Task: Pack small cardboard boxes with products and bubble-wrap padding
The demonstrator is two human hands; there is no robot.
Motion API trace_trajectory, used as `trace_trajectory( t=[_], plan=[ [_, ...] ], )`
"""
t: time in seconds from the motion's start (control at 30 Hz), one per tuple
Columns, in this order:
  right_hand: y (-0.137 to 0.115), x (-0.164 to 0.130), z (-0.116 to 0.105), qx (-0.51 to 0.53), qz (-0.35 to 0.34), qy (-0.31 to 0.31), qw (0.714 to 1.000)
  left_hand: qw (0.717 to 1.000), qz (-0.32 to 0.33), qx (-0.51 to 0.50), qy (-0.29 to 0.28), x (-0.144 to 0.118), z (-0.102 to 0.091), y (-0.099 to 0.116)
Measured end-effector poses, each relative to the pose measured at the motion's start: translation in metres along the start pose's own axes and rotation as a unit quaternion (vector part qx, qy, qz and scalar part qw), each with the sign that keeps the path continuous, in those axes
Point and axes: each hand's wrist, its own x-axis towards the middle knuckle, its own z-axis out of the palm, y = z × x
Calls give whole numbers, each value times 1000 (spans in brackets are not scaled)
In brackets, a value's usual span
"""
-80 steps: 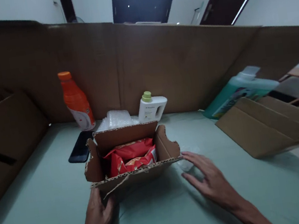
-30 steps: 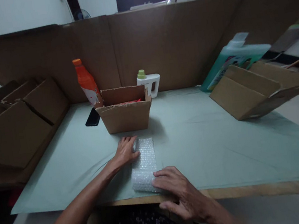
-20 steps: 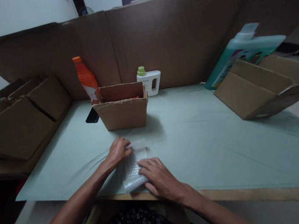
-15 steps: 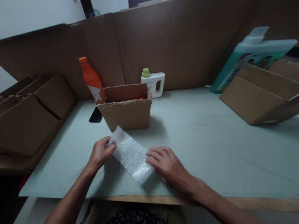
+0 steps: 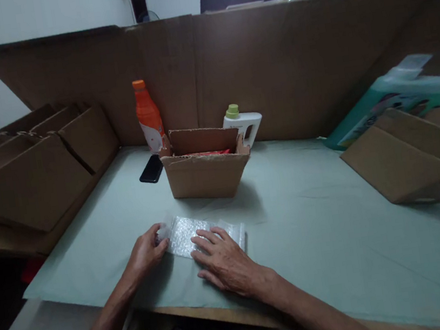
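Observation:
A piece of clear bubble wrap (image 5: 183, 235) lies on the table just in front of me, stretched from left to right. Its left end is pinched between the thumb and fingers of my left hand (image 5: 149, 248). On its right half rests my right hand (image 5: 222, 257), palm down with the fingers spread, covering part of the wrap. Just beyond the wrap stands a small cardboard box (image 5: 205, 175) without a lid, and something red (image 5: 218, 152) shows inside it. What the red thing is, I cannot tell.
Behind the box are an orange bottle (image 5: 147, 112), a black phone (image 5: 151, 170) and a white jug with a green cap (image 5: 253, 122). Cardboard boxes (image 5: 29, 178) stand at the left. At the right a teal jug (image 5: 383, 101) leans behind a tilted carton (image 5: 399, 161). A cardboard wall (image 5: 271, 65) closes the back.
The bubble wrap has turned from slanting to lying nearly crosswise on the table. My right hand has gone from gripping its near end to lying spread on top. The view has shifted slightly left.

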Motion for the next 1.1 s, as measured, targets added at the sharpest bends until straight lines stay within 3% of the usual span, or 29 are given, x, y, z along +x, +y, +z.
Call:
trace_trajectory(
  t=[0.07, 0.13, 0.27, 0.37, 0.47, 0.57, 0.7, 0.8, 0.93, 1.03, 1.1],
  plan=[
    [9, -5, 10, 9, 12, -30, 999, 1000, -4, 10, 4, -1, 3, -3],
    [28, -30, 8, 3, 62, -22, 998, 999, -9, 32, 5, -6, 4, -7],
    [66, -92, -26, -19, 146, 37, 988, 993, 1, 112, -40, -17, -5, -12],
    [82, -103, -51, -23, 214, 97, 972, 985, 7, 160, -60, -9, -22, -6],
    [100, -75, -56, 18, 284, 152, 947, 988, 40, 150, 22, 24, -33, 12],
    [129, -29, -44, 114, 336, 170, 919, 988, 85, 69, 111, 71, -27, 37],
    [166, 22, -28, 175, 360, 152, 904, 984, 137, -43, 102, 123, -7, 64],
    [176, 34, -27, 180, 366, 148, 901, 985, 134, -51, 100, 136, -2, 69],
    [154, 10, -28, 171, 345, 149, 911, 987, 131, 13, 96, 112, -10, 49],
    [125, -32, -21, 83, 263, 112, 955, 973, 178, 120, 85, 65, -14, 13],
    [110, -62, -10, 23, 247, 80, 966, 963, 187, 176, 84, 29, -10, -13]
  ],
)
